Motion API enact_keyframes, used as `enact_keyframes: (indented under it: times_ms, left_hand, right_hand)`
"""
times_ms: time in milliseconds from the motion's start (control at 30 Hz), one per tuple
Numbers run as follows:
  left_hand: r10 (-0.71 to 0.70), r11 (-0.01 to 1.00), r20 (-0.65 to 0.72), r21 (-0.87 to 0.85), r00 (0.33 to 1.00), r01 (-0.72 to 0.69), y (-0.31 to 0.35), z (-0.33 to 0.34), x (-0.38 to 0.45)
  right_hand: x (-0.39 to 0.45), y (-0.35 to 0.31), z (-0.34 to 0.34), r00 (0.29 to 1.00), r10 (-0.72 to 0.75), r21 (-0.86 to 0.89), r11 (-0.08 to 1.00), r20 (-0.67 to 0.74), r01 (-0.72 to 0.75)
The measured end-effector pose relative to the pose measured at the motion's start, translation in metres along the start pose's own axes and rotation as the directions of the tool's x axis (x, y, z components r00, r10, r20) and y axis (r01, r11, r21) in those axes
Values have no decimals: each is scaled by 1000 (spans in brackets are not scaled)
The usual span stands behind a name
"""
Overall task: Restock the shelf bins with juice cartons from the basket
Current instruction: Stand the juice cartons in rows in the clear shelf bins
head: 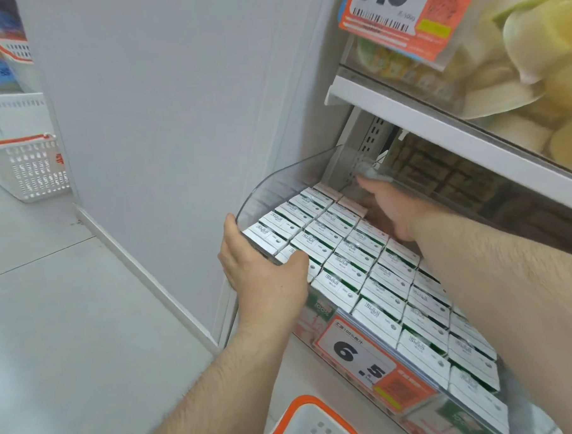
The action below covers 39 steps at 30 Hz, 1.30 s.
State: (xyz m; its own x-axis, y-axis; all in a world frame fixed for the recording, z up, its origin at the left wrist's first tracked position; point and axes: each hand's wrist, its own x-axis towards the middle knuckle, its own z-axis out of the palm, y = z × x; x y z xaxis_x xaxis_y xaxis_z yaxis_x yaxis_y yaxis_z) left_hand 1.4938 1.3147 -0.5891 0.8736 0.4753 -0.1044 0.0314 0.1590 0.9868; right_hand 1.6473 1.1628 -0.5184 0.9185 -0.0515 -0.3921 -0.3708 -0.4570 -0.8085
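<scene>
Left fingers (233,234) gripping clear bin (276,181) corner, right fingers (371,183) loosely extended behind juice cartons (362,272)

Pale grey panel wall (162,123): fills the view above and to the left of the hands, plain, evenly lit. White skirting strip (143,275): runs along its foot, slanting down past the left forearm. Light tiled floor (53,325): lies left of and below the hands, thin joint lines visible. White shelf board (438,125): crosses above the right hand. Perforated upright (372,132): stands just beneath that board.
</scene>
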Motion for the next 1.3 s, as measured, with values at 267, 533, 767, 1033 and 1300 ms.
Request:
enact_keyframes:
  times_ms: [267,533,767,1033,1300]
  left_hand:
    - [33,999,-17,-3,999,-33,-3,2,2]
    - [8,1000,-4,-11,1000,-8,1,0,-1]
    - [-200,968,71,-142,977,209,-3,14,-36]
    - [-196,980,73,-10,978,198,-7,19,-36]
    - [-445,881,156,-100,882,462,-7,20,-47]
  right_hand:
    - [15,3,-3,997,53,108,992,48,-58]
    - [9,14,-14,993,67,-209,974,-98,-86]
    - [-31,18,-25,988,157,-478,868,4,-136]
    - [-32,11,-18,977,211,-505,844,-1,-183]
    - [-58,26,-56,961,250,-542,794,-121,-275]
